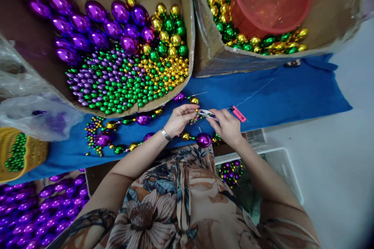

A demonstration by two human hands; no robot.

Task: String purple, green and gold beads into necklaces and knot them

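My right hand (227,125) is closed around a small pair of scissors (207,113), whose pale blades point left toward my other hand. With fingertips pinched together, my left hand (181,118) grips the end of a bead string right at the blades. The bead string (143,119) loops across the blue cloth, with large purple balls, such as a purple bead (203,140), between smaller gold and green ones. A thin needle (199,93) lies just above my left hand. To the right of my right hand is a small pink tag (239,114) with dark print.
Behind my hands stand a cardboard box (187,27) of purple, green and gold beads and another box (210,52) holding a red tub (271,0). Blue cloth (309,93) covers the table. A yellow basket (37,155) and plastic bag (37,113) are left; a white crate (286,163) is lower right.
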